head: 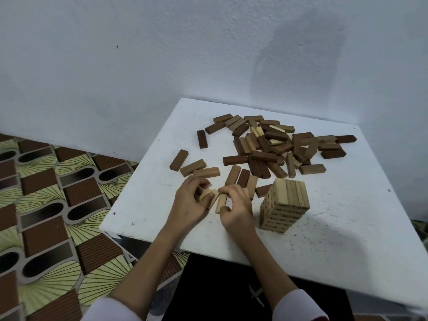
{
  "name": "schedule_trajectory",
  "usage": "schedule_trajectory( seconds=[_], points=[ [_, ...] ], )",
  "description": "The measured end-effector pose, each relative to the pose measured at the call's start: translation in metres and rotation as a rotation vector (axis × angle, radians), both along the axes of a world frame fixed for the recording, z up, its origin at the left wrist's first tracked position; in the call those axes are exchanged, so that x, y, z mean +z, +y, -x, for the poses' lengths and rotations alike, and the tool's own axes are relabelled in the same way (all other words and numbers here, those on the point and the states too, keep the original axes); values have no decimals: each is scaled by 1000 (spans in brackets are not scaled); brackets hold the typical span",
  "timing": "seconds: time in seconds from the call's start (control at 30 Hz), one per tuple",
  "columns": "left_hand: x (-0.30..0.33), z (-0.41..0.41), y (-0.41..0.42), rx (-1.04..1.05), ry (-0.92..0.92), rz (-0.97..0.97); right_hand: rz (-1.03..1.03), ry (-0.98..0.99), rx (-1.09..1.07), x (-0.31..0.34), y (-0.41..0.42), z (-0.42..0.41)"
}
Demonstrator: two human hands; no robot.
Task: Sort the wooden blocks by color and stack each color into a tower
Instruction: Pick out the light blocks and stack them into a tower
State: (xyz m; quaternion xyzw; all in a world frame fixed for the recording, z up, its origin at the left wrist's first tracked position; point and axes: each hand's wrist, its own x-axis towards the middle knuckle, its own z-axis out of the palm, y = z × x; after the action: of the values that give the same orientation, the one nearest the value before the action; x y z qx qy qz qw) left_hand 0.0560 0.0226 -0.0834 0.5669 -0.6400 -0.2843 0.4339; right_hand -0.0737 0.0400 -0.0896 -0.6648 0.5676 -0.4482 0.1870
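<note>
Both my left hand (188, 200) and right hand (236, 205) pinch three pale rectangular wooden blocks (214, 200), long axes running away from me, with the pale block tower (283, 205) just beside my right hand.

One light tower (284, 206), one table (335, 239), two hands (190, 202)

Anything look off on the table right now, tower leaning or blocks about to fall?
Nothing alarming. The light tower stands upright, its layers roughly flush. The unsorted pile sprawls loosely, still hiding a few light blocks. Left hand and right hand grip light blocks near the front edge of the table.
</note>
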Motion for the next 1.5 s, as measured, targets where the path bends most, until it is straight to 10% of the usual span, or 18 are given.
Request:
schedule_trajectory(
  seconds=[1.5],
  points=[
    [4,-4,0,-207,-170,23,52,-141,-150,2,5,0]
  ],
)
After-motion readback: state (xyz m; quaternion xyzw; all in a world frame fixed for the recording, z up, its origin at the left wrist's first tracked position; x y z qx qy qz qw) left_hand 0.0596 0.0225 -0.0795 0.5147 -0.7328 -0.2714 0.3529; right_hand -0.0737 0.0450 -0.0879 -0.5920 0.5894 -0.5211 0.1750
